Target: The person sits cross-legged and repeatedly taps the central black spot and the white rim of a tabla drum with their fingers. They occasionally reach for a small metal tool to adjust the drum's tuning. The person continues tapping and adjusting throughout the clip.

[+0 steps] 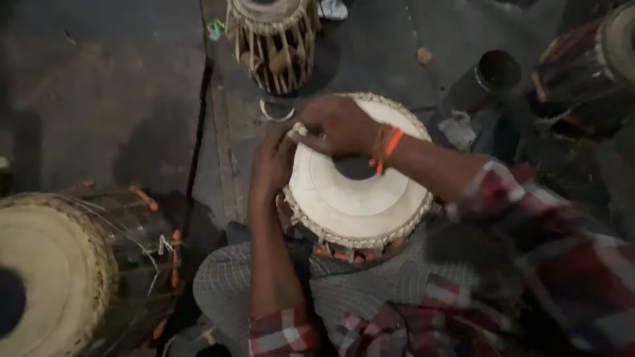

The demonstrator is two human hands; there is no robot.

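A tabla drum [357, 198] with a pale skin head and a dark centre spot rests on the person's lap, tilted slightly away, its braided rim facing up. Both hands meet at the drum's far-left edge. The left hand [272, 162] curls over the rim, fingers closed against the braid. The right hand [337, 124] lies across the head with an orange thread [387, 147] round its wrist, fingertips pinched at the rim just beside the left — what they pinch is too small to tell. Another large drum [49, 271] lies at the left on the dark floor [99, 79], a laced drum [271, 39] stands beyond, and a dark cylinder [486, 79] lies further right.
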